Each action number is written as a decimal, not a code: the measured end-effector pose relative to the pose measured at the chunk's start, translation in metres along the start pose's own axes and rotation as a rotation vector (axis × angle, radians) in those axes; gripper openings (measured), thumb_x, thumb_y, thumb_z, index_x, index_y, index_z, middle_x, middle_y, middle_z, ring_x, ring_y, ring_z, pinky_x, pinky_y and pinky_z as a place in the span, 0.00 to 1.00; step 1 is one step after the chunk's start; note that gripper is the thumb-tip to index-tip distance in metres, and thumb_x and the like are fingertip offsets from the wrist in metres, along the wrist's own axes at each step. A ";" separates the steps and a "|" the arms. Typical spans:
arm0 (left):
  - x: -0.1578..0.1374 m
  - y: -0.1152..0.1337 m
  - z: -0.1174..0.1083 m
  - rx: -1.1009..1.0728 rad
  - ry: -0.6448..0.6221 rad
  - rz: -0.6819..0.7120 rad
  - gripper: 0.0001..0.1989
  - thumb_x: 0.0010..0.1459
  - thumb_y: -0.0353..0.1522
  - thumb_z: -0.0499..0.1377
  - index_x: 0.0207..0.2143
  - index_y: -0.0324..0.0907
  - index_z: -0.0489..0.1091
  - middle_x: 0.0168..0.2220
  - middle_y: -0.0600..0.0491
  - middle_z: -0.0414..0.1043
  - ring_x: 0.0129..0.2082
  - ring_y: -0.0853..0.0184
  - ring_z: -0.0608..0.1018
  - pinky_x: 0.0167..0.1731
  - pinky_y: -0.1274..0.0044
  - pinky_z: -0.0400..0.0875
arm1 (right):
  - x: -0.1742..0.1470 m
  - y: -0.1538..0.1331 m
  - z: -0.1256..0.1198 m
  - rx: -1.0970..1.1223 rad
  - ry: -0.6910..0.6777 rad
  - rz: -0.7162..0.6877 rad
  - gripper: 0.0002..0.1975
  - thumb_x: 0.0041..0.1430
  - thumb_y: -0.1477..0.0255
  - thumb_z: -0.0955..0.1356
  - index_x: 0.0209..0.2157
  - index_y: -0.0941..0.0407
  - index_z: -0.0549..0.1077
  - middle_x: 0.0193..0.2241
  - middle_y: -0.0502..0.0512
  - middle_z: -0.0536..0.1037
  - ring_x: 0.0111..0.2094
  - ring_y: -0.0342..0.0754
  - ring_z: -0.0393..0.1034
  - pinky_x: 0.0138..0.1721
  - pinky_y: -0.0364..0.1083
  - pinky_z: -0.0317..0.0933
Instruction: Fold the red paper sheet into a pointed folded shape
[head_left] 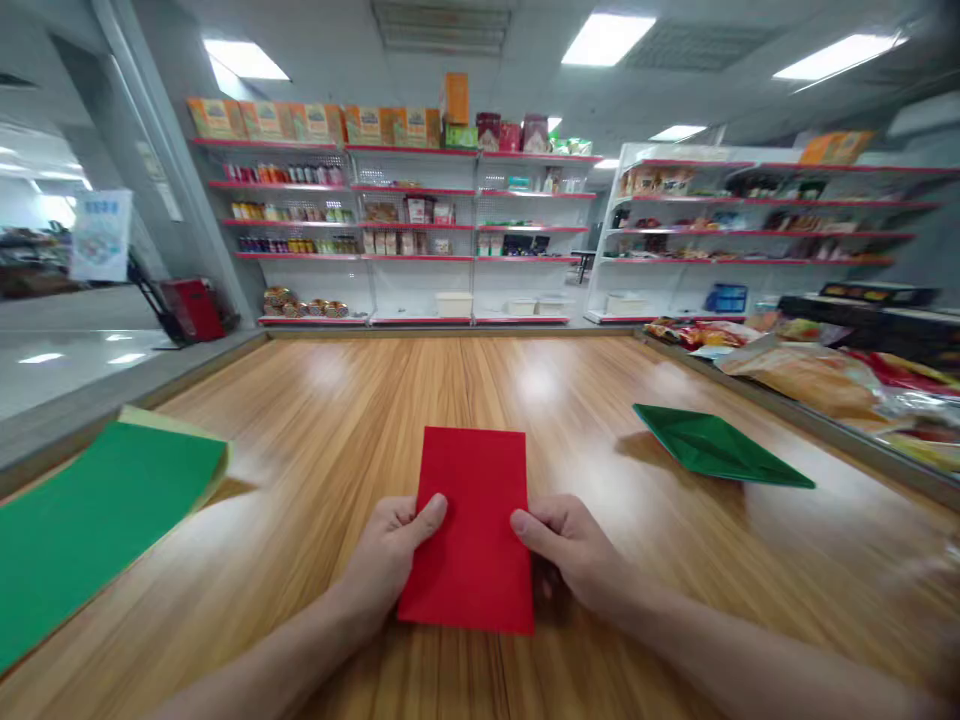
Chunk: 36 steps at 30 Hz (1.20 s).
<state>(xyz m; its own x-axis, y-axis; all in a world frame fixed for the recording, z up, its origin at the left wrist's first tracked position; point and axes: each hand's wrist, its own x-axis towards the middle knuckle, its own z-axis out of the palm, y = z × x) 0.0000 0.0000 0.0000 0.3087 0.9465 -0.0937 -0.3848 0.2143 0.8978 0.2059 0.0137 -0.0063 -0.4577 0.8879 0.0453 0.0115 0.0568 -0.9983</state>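
A flat red sheet of paper (474, 530), upright rectangle in shape, is held between my two hands above the wooden table. My left hand (394, 545) grips its left edge, thumb on the front face and fingers behind. On the opposite edge my right hand (566, 545) pinches it the same way, with its fingers mostly hidden underneath. To the right lies a folded green paper piece (720, 443) with creases across it. Green paper sheets (112, 510) rest on the table at the left, a paler yellowish layer showing at their far edge.
The wooden table (360, 400) has a raised rim. Packaged food bags (817, 380) are heaped beyond its right edge. Shelves (420, 260) with boxes and bottles stand behind. A sign (101, 235) and a red box (193, 308) are on the floor side at left.
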 end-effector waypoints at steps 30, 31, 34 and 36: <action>-0.001 0.001 0.010 0.289 0.163 0.067 0.27 0.50 0.52 0.59 0.19 0.36 0.67 0.12 0.54 0.65 0.08 0.74 0.63 0.05 0.83 0.59 | -0.007 -0.009 0.005 -0.203 -0.134 0.052 0.31 0.58 0.48 0.61 0.15 0.59 0.65 0.08 0.50 0.65 0.09 0.37 0.57 0.10 0.36 0.46; -0.001 0.001 0.010 0.281 0.171 0.067 0.27 0.50 0.52 0.59 0.19 0.36 0.67 0.12 0.54 0.65 0.08 0.74 0.63 0.05 0.82 0.59 | -0.007 -0.009 0.006 -0.199 -0.139 0.064 0.31 0.57 0.48 0.61 0.14 0.59 0.65 0.08 0.50 0.65 0.09 0.37 0.57 0.10 0.36 0.46; 0.000 -0.001 0.007 0.272 0.149 0.064 0.26 0.52 0.51 0.58 0.20 0.35 0.67 0.14 0.53 0.66 0.08 0.73 0.64 0.06 0.82 0.61 | -0.007 -0.008 0.006 -0.168 -0.097 0.085 0.31 0.56 0.47 0.62 0.15 0.59 0.65 0.07 0.49 0.64 0.08 0.38 0.58 0.09 0.36 0.45; 0.000 -0.002 0.003 0.248 0.107 0.063 0.25 0.53 0.50 0.58 0.22 0.36 0.68 0.14 0.54 0.66 0.09 0.74 0.65 0.07 0.82 0.61 | -0.006 -0.007 0.005 -0.146 -0.050 0.083 0.30 0.55 0.47 0.62 0.15 0.59 0.65 0.07 0.48 0.63 0.08 0.38 0.57 0.09 0.36 0.44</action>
<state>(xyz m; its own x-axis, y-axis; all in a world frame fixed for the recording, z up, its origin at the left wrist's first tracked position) 0.0036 -0.0014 -0.0001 0.1922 0.9791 -0.0669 -0.1719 0.1007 0.9799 0.2037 0.0057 0.0000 -0.4935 0.8687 -0.0427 0.1787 0.0532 -0.9825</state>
